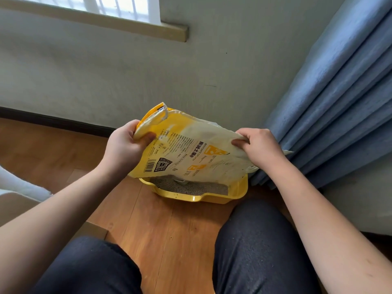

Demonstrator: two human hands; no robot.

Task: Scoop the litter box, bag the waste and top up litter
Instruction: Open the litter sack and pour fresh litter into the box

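Observation:
A yellow and white litter bag point(191, 149) hangs upside down over the yellow litter box point(212, 198), its printed text inverted. My left hand point(125, 145) grips the bag's left upper corner. My right hand point(258, 145) pinches its right upper edge. The bag looks flat and nearly slack. Grey litter point(191, 186) fills the box below it, and a small white object point(182, 182) lies partly hidden in the litter under the bag's lower edge. The bag hides the far part of the box.
The box stands on a wooden floor point(169, 230) against a pale wall. A blue curtain point(339, 102) hangs to the right, touching the box's corner. My knees in dark trousers point(254, 240) are close in front. A white object point(21, 187) sits at the left edge.

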